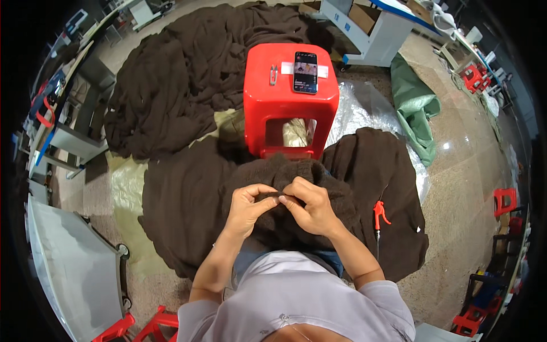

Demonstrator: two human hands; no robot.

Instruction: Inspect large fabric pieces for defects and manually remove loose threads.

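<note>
A dark brown fleecy garment [268, 171] lies bunched on my lap. My left hand [248, 208] and my right hand [310, 206] meet over its middle, and both pinch a small fold of the fabric between thumb and fingers. Just beyond the hands stands a red plastic stool [289, 100]. On its seat lie a black phone [305, 72] with a lit screen and a small pair of metal snips [273, 74].
More dark brown fabric is heaped at the back left [188, 74] and spread at my right [382, 171]. An orange-handled tool [379, 214] rests on the right pile. Clear plastic sheeting [364, 108], a green bag [416, 108], a grey panel [74, 268] and red stools [504, 199] surround me.
</note>
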